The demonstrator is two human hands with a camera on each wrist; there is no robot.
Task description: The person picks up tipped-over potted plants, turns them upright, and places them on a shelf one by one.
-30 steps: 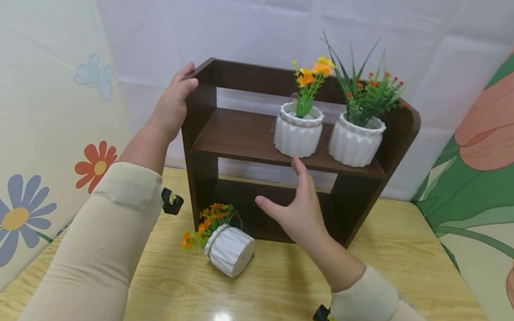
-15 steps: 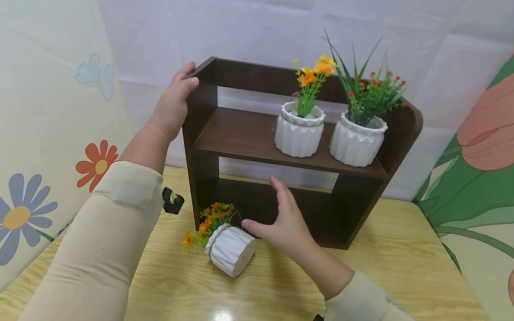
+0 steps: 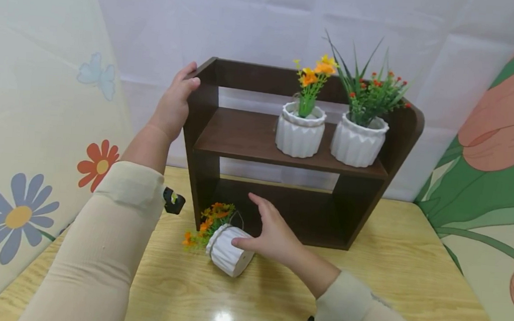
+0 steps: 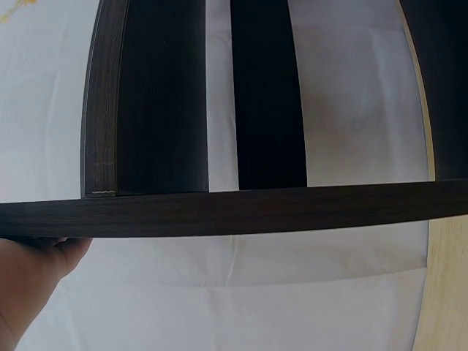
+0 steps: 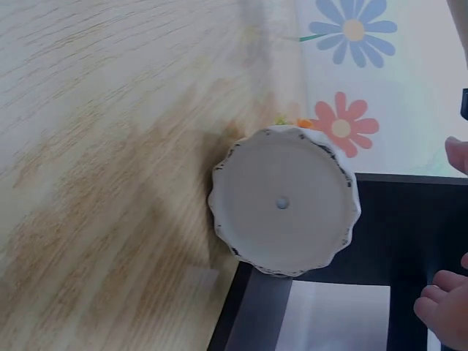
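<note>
A dark brown two-tier shelf (image 3: 245, 134) stands on the table. My left hand (image 3: 173, 104) grips the upper part of its left side panel, and in the left wrist view fingers go partly out of sight at the panel's edge. On the table at the shelf's lower left, a white fluted flowerpot (image 3: 227, 251) lies on its side, orange flowers pointing left. My right hand (image 3: 274, 235) reaches over the pot's base end with thumb and fingers spread. The thumb overlaps the pot in the head view; contact is unclear. The right wrist view shows the pot's round bottom (image 5: 281, 197) with a small hole.
On the upper tier stand a white pot with orange flowers (image 3: 300, 133) and, right of it, a white pot with grass and red blossoms (image 3: 359, 141). A white cloth (image 3: 268, 20) hangs behind. Flower-printed panels flank the wooden table (image 3: 174, 295).
My right hand has moved left and down, from in front of the shelf's middle to the lying flowerpot. The left hand keeps its place on the shelf, and the pots have not moved.
</note>
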